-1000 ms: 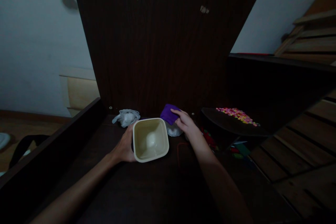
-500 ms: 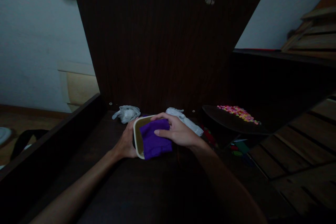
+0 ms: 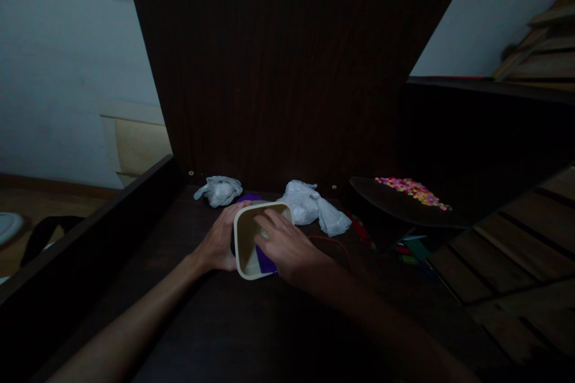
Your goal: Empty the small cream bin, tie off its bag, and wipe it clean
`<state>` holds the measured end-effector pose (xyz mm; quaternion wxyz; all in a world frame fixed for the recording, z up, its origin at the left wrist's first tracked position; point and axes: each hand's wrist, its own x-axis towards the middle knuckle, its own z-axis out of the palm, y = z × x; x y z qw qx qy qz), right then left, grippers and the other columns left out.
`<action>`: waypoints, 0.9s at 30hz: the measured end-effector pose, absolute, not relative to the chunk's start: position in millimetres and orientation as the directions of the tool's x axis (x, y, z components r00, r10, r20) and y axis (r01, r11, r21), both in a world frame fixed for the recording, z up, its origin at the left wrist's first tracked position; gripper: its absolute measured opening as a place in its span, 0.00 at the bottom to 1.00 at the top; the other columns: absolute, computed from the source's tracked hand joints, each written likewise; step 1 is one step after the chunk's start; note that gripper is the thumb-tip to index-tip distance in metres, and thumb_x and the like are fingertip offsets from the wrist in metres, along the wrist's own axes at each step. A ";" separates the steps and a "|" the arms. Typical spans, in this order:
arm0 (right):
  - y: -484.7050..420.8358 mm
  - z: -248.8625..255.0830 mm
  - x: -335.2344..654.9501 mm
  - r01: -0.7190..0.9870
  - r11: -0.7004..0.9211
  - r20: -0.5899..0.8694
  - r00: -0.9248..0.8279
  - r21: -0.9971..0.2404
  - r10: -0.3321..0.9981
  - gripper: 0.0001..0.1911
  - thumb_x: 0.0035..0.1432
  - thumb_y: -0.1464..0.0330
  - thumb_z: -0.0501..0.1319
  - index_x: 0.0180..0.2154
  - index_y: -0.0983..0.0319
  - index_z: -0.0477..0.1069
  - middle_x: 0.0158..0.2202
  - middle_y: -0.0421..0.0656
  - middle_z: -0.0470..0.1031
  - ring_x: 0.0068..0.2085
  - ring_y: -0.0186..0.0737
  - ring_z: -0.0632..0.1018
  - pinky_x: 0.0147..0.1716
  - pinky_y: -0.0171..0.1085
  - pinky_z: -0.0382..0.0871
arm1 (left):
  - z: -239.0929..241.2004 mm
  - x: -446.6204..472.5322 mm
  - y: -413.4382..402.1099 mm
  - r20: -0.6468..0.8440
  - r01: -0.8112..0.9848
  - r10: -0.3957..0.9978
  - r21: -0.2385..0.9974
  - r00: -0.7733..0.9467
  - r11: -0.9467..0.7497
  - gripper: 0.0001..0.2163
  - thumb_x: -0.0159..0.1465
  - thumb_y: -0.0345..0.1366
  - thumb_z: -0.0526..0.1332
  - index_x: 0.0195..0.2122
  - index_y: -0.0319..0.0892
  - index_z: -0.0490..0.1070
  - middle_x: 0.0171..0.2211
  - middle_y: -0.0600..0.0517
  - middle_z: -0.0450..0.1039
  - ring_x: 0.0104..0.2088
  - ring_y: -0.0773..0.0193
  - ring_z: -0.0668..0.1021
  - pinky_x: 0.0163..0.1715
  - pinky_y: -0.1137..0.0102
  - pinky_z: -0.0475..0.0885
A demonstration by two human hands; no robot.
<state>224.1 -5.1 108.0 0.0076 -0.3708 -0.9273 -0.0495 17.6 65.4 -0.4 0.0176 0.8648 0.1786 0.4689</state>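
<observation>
A cream rectangular container (image 3: 242,251) is tipped with its opening towards me. My left hand (image 3: 220,240) grips its left side, thumb low and fingers partly hidden behind it. My right hand (image 3: 285,245) reaches into the opening with bent fingers. Below those fingers, a purple cloth (image 3: 266,260) shows inside the container, pressed by the hand; most of it is hidden. Behind the container lies another bit of purple material (image 3: 250,197).
Two crumpled whitish plastic bags, a left one (image 3: 220,191) and a right one (image 3: 309,206), lie against the dark upright board (image 3: 278,72). Small colourful pieces (image 3: 413,191) sit on a dark corner shelf (image 3: 381,200). A raised side board (image 3: 90,227) runs along the left.
My right hand has moved from laying the purple cloth over the opening to inside the container, taking the cloth in. The container's opening is more exposed. The view has shifted slightly.
</observation>
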 end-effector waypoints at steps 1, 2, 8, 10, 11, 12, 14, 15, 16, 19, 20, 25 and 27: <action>-5.1 105.9 224.4 0.661 0.745 0.037 -0.749 0.088 0.661 0.13 0.61 0.79 0.58 0.45 0.70 0.77 0.57 0.58 0.71 0.62 0.55 0.67 0.62 0.51 0.64 | -0.6 17.7 66.0 0.811 0.282 0.312 0.190 0.495 -0.941 0.58 0.46 0.50 0.76 0.72 0.42 0.44 0.64 0.32 0.61 0.62 0.32 0.69 0.59 0.38 0.69; -5.2 103.5 225.1 0.634 0.769 0.015 -0.772 0.079 0.635 0.12 0.61 0.79 0.58 0.45 0.71 0.77 0.56 0.58 0.73 0.62 0.53 0.68 0.62 0.48 0.64 | -0.9 17.7 66.5 0.818 0.273 0.298 0.181 0.491 -0.945 0.58 0.46 0.50 0.76 0.72 0.42 0.43 0.64 0.33 0.62 0.62 0.32 0.70 0.58 0.37 0.69; -5.8 91.6 227.0 0.647 0.759 -0.097 -0.753 0.072 0.651 0.10 0.62 0.77 0.60 0.40 0.69 0.80 0.48 0.57 0.79 0.53 0.52 0.77 0.50 0.47 0.73 | 0.2 18.0 64.6 0.819 0.273 0.263 0.136 0.510 -0.952 0.59 0.47 0.49 0.76 0.73 0.40 0.41 0.63 0.31 0.62 0.62 0.32 0.70 0.58 0.37 0.69; -4.8 88.7 225.0 0.671 0.730 -0.082 -0.726 0.134 0.682 0.10 0.63 0.75 0.60 0.37 0.68 0.81 0.41 0.56 0.81 0.52 0.54 0.77 0.50 0.47 0.73 | 1.1 18.1 63.4 0.809 0.281 0.280 0.148 0.517 -0.948 0.59 0.46 0.49 0.77 0.72 0.42 0.42 0.63 0.31 0.62 0.62 0.32 0.70 0.58 0.37 0.69; -4.0 87.3 223.6 0.670 0.724 -0.077 -0.723 0.165 0.686 0.10 0.64 0.75 0.60 0.36 0.67 0.82 0.39 0.55 0.81 0.53 0.55 0.76 0.51 0.48 0.72 | 1.4 18.2 63.1 0.805 0.287 0.286 0.151 0.520 -0.946 0.59 0.46 0.49 0.77 0.72 0.43 0.43 0.63 0.32 0.62 0.62 0.32 0.70 0.58 0.37 0.69; -3.1 86.2 222.2 0.660 0.726 -0.079 -0.727 0.192 0.682 0.11 0.64 0.74 0.60 0.35 0.67 0.82 0.37 0.55 0.82 0.54 0.56 0.76 0.53 0.48 0.71 | 1.6 18.3 62.9 0.805 0.290 0.287 0.150 0.519 -0.945 0.59 0.46 0.50 0.77 0.72 0.43 0.43 0.63 0.32 0.62 0.61 0.32 0.70 0.57 0.37 0.69; -2.0 85.1 219.6 0.630 0.745 -0.083 -0.749 0.218 0.658 0.11 0.64 0.74 0.60 0.36 0.67 0.83 0.38 0.55 0.82 0.55 0.55 0.75 0.58 0.49 0.67 | 1.5 18.5 63.1 0.815 0.282 0.278 0.148 0.509 -0.948 0.58 0.47 0.50 0.76 0.72 0.43 0.42 0.63 0.32 0.62 0.61 0.33 0.70 0.57 0.37 0.70; -2.3 85.8 219.0 0.615 0.758 -0.084 -0.762 0.218 0.642 0.11 0.64 0.74 0.60 0.37 0.67 0.82 0.41 0.55 0.82 0.56 0.54 0.75 0.59 0.49 0.66 | 1.2 18.6 63.5 0.821 0.276 0.272 0.145 0.502 -0.950 0.58 0.48 0.50 0.75 0.72 0.42 0.42 0.63 0.32 0.62 0.61 0.32 0.70 0.57 0.36 0.70; -3.5 87.4 218.9 0.599 0.773 -0.085 -0.776 0.208 0.625 0.11 0.64 0.75 0.60 0.38 0.68 0.82 0.43 0.56 0.82 0.56 0.52 0.76 0.60 0.48 0.65 | 0.6 18.5 63.9 0.824 0.276 0.270 0.145 0.497 -0.950 0.57 0.48 0.50 0.75 0.72 0.42 0.43 0.63 0.32 0.62 0.61 0.32 0.70 0.57 0.36 0.70; -13.1 97.4 222.6 0.546 0.828 -0.153 -0.814 0.129 0.561 0.10 0.60 0.77 0.61 0.41 0.71 0.80 0.44 0.58 0.81 0.51 0.50 0.79 0.62 0.48 0.64 | -1.5 17.5 65.1 0.814 0.285 0.274 0.140 0.512 -0.948 0.56 0.48 0.51 0.75 0.71 0.40 0.46 0.63 0.31 0.62 0.62 0.32 0.69 0.57 0.36 0.69; -17.8 101.2 224.5 0.538 0.838 -0.178 -0.819 0.094 0.545 0.11 0.57 0.76 0.62 0.41 0.72 0.80 0.43 0.58 0.81 0.48 0.50 0.80 0.62 0.49 0.64 | -2.1 17.0 65.3 0.807 0.290 0.281 0.142 0.520 -0.946 0.56 0.47 0.51 0.75 0.71 0.41 0.46 0.63 0.31 0.62 0.62 0.32 0.69 0.58 0.37 0.69; -36.3 103.2 227.5 0.653 0.758 -0.148 -0.750 -0.012 0.644 0.26 0.56 0.68 0.64 0.53 0.80 0.73 0.51 0.66 0.77 0.51 0.55 0.79 0.56 0.47 0.70 | -1.0 15.2 64.7 0.786 0.314 0.310 0.156 0.535 -0.937 0.58 0.46 0.50 0.76 0.72 0.43 0.42 0.64 0.32 0.61 0.63 0.33 0.69 0.59 0.38 0.68; -36.3 95.1 223.9 0.702 0.712 -0.158 -0.703 -0.001 0.693 0.29 0.59 0.66 0.63 0.56 0.82 0.70 0.54 0.69 0.74 0.53 0.58 0.79 0.53 0.48 0.72 | 1.0 15.4 64.3 0.781 0.308 0.306 0.153 0.545 -0.939 0.59 0.46 0.50 0.76 0.72 0.43 0.41 0.63 0.32 0.61 0.62 0.32 0.69 0.59 0.37 0.68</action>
